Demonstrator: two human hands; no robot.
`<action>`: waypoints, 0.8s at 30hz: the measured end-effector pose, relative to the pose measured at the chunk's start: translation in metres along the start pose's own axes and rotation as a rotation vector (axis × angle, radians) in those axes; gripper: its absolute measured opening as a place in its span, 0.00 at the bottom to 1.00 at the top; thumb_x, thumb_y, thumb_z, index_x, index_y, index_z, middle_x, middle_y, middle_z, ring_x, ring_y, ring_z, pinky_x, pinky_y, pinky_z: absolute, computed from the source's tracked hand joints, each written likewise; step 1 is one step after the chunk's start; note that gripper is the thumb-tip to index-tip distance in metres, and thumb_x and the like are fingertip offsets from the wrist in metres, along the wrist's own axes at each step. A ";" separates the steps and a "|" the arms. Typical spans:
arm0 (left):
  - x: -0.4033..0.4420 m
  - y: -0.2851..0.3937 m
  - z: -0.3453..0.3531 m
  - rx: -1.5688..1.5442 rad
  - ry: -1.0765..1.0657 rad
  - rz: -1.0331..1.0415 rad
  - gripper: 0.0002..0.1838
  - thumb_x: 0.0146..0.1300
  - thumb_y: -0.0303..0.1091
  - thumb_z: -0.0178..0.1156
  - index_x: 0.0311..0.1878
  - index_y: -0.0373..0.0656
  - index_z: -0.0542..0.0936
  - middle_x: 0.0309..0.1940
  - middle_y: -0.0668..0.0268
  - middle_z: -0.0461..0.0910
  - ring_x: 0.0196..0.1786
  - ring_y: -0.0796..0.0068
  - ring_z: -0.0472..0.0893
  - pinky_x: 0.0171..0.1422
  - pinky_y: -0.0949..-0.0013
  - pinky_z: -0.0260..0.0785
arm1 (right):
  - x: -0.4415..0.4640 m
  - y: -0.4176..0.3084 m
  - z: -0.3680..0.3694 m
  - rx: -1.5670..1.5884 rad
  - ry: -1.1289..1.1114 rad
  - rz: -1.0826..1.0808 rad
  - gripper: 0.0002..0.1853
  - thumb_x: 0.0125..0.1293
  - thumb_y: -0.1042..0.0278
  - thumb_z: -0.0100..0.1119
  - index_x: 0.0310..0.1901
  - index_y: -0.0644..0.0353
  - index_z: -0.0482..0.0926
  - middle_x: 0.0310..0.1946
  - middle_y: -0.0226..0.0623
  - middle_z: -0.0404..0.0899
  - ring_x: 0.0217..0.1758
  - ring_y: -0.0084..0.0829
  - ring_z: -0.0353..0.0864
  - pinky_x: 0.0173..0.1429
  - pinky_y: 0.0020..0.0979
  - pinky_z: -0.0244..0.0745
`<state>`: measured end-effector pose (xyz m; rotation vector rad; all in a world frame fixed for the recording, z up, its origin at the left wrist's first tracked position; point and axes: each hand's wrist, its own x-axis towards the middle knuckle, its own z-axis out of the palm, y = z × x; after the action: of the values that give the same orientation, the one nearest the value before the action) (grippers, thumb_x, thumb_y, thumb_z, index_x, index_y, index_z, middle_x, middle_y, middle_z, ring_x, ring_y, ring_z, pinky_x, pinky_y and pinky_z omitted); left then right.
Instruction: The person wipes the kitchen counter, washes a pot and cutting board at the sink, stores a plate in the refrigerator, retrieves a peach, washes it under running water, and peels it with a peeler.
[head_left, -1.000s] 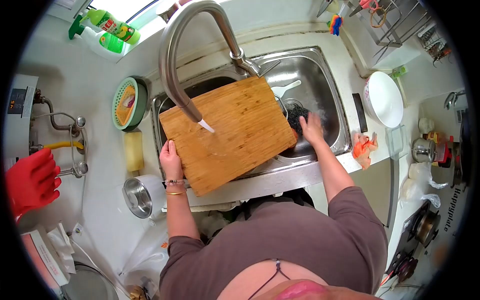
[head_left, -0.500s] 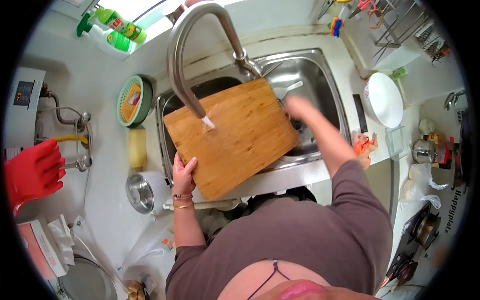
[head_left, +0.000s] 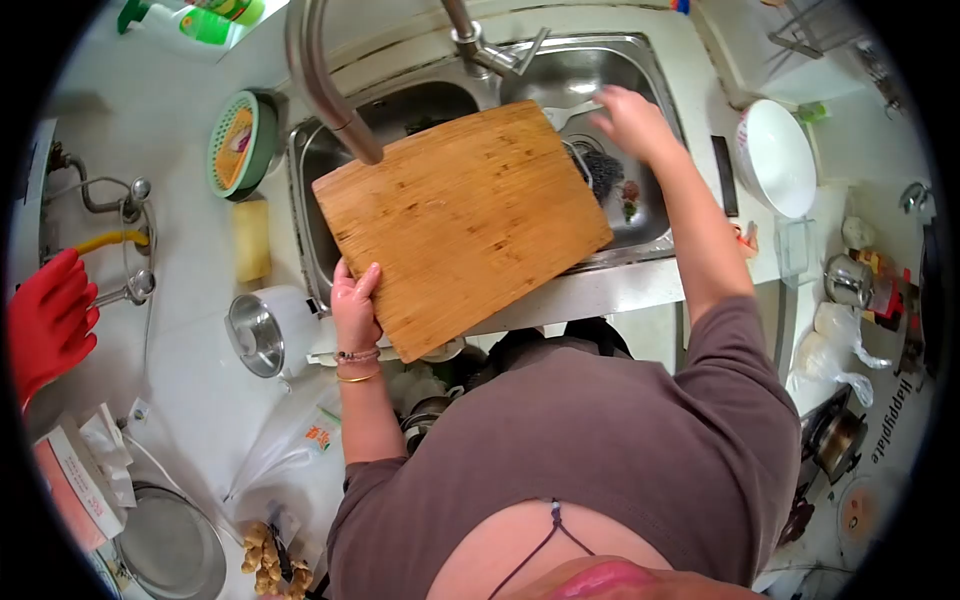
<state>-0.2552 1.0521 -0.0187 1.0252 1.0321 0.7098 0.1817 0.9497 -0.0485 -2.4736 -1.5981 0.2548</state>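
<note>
A wooden cutting board (head_left: 465,225) lies tilted across the double sink (head_left: 640,75). My left hand (head_left: 355,305) grips its lower left edge, with the thumb on top. Over the right basin, my right hand (head_left: 632,122) is off the board, beside the handle of a white utensil (head_left: 567,113); its fingers are slightly blurred, and whether they touch the handle is unclear. A dark scouring pad (head_left: 600,172) and small food scraps (head_left: 630,200) lie in that basin. The faucet (head_left: 335,110) arches over the board's upper left corner, with no water stream visible.
Left of the sink stand a green basket (head_left: 232,145), a yellow block (head_left: 252,241) and a metal pot (head_left: 262,335). A red glove (head_left: 50,320) hangs at the far left. To the right are a white bowl (head_left: 778,158) and a dark strip (head_left: 725,177).
The water stream from the faucet has stopped. My right hand has moved from the scouring pad up toward the back of the right basin. My left hand still holds the board, and the view has shifted.
</note>
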 end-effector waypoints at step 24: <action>-0.016 0.001 0.017 -0.035 -0.067 0.086 0.18 0.61 0.22 0.54 0.55 0.35 0.67 0.50 0.57 0.76 0.50 0.67 0.78 0.55 0.66 0.72 | -0.169 -0.009 0.007 1.639 0.275 0.564 0.25 0.68 0.43 0.46 0.50 0.59 0.73 0.35 0.36 0.80 0.29 0.27 0.81 0.28 0.25 0.77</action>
<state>-0.2454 1.0330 -0.0096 1.0612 0.9191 0.7565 0.1032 0.8001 -0.0460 -1.3567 -0.1451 0.8105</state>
